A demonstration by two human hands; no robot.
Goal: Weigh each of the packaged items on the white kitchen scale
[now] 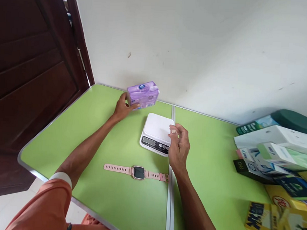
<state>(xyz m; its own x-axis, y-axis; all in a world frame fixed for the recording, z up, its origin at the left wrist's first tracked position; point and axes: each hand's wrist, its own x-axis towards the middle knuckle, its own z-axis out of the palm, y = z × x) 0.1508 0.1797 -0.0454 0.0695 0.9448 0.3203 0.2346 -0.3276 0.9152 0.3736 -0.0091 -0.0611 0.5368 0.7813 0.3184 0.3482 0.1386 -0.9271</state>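
Observation:
My left hand point(123, 106) grips a purple pack of tissues point(144, 94) by its left end, near the wall at the table's back. Lower and to the right of the pack sits a white digital kitchen scale point(156, 127), its small display and buttons facing me. At the right edge of the scale is my right hand point(180, 142), with thumb and fingers curled together against it; the hand covers part of that side. A pink-strapped smartwatch point(139, 172) lies stretched out flat in front of the scale.
The green table point(95, 139) has a metal seam point(171, 198) running front to back and stands against a white wall point(198, 48). Several boxes, including a yellow box point(263, 220), and a dark green lid point(294, 120) crowd the right side. A dark brown door point(30, 60) is at left.

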